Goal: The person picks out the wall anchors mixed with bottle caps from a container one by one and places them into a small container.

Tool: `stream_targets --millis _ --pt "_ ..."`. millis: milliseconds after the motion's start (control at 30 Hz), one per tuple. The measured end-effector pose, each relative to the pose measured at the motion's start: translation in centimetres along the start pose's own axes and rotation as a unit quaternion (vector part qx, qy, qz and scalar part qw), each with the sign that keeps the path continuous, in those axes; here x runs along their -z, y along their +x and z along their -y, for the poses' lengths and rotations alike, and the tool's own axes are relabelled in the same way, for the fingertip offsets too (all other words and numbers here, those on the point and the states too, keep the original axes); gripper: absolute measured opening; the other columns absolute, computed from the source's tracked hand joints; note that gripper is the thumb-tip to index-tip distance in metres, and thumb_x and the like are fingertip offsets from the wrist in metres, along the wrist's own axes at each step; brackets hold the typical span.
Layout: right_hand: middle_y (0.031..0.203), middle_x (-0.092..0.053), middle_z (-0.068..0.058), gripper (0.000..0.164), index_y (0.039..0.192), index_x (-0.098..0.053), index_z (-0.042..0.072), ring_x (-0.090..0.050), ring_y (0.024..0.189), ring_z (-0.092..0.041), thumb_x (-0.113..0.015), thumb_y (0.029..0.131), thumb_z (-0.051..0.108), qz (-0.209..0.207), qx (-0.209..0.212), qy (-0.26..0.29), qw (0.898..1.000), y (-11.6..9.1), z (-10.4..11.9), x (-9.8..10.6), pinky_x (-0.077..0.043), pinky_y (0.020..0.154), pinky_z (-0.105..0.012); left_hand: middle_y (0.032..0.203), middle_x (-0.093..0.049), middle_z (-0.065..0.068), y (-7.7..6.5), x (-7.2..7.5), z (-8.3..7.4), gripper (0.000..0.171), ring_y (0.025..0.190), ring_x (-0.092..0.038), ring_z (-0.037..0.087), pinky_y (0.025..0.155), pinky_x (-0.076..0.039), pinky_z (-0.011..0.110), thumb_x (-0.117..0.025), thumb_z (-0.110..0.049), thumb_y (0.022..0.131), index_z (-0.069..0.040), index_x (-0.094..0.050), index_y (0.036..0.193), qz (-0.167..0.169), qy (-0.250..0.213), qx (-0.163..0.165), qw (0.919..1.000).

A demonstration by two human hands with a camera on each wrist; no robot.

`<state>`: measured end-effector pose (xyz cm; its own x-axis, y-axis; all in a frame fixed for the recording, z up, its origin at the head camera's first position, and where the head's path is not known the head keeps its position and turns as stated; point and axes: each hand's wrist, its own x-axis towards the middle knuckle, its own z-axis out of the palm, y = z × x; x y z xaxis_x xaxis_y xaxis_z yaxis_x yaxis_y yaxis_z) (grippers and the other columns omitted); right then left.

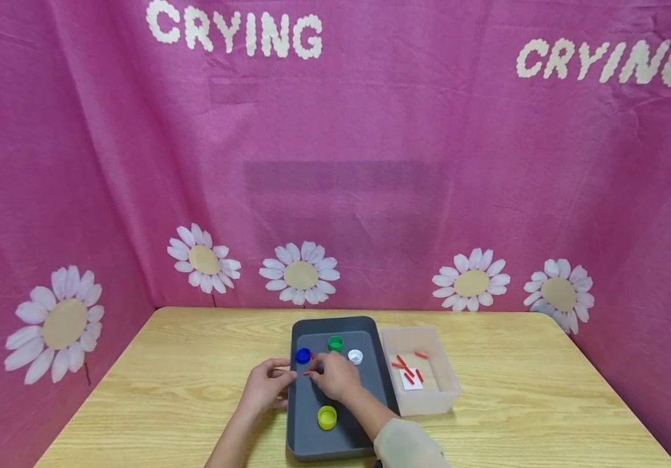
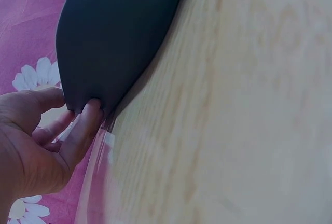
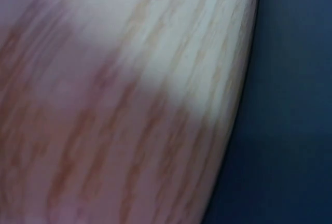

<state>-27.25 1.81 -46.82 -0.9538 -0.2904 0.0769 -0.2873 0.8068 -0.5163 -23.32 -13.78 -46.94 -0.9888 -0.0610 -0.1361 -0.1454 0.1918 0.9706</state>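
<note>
A dark grey tray (image 1: 344,439) lies on the table with blue (image 1: 303,355), green (image 1: 335,343), white (image 1: 355,357) and yellow (image 1: 327,418) bottle caps in it. My left hand (image 1: 265,388) grips the tray's left edge; in the left wrist view its thumb (image 2: 51,97) is at the rim and its fingers touch the outer wall. Over the tray, my right hand (image 1: 338,376) pinches a small red stick (image 1: 307,373) between thumb and fingertips. Another red piece (image 1: 313,356) shows beside the blue cap, partly hidden by the fingers. The right wrist view shows no hand.
A translucent plastic bin (image 1: 423,406) stands against the tray's right side, with several red sticks (image 1: 421,355) and a white square (image 1: 411,383) inside. Wooden table (image 1: 517,383) surrounds both. A pink curtain with daisies (image 1: 347,130) hangs behind the table.
</note>
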Motion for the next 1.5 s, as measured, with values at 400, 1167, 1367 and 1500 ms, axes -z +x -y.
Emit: stream_targets --millis 400,1167,1367,1500 --pt "0.078 -0.061 0.002 0.006 0.082 -0.068 0.015 -0.051 0.067 -0.013 -0.069 0.083 0.021 -0.007 -0.015 0.015 1.000 -0.1 -0.3 0.4 -0.043 0.057 -0.029 0.104 -0.064 0.020 0.2 -0.1 0.0 0.040 0.072 -0.063 0.016 0.055 -0.057 0.034 -0.062 -0.011 0.088 0.005 -0.052 0.123 0.004 -0.002 -0.001 1.0000" --pt "0.077 -0.056 0.003 0.006 0.082 -0.066 0.015 -0.049 0.062 -0.009 -0.068 0.082 0.021 -0.014 0.003 0.025 1.000 -1.0 -0.8 2.8 -0.041 0.051 -0.024 0.105 -0.064 0.021 0.0 0.0 -0.1 0.039 0.072 -0.063 0.017 0.056 -0.057 0.035 -0.062 -0.011 0.088 0.005 -0.052 0.122 0.001 0.005 -0.001 1.0000" --pt "0.083 -0.057 0.000 0.005 0.081 -0.065 0.016 -0.048 0.068 -0.010 -0.068 0.082 0.021 -0.012 0.010 0.015 1.000 -1.2 -0.9 3.4 -0.040 0.054 -0.024 0.104 -0.064 0.021 0.0 0.0 0.0 0.040 0.071 -0.064 0.017 0.056 -0.057 0.035 -0.063 -0.011 0.087 0.006 -0.051 0.122 0.001 -0.003 -0.001 1.0000" --pt "0.079 -0.055 -0.001 0.005 0.081 -0.065 0.016 -0.047 0.065 -0.010 -0.068 0.082 0.020 -0.013 0.022 0.016 1.000 -1.5 -0.8 3.9 -0.039 0.052 -0.023 0.102 -0.064 0.020 0.1 0.0 0.0 0.041 0.070 -0.063 0.016 0.055 -0.057 0.035 -0.063 -0.011 0.087 0.006 -0.052 0.122 -0.001 -0.004 -0.003 1.0000"
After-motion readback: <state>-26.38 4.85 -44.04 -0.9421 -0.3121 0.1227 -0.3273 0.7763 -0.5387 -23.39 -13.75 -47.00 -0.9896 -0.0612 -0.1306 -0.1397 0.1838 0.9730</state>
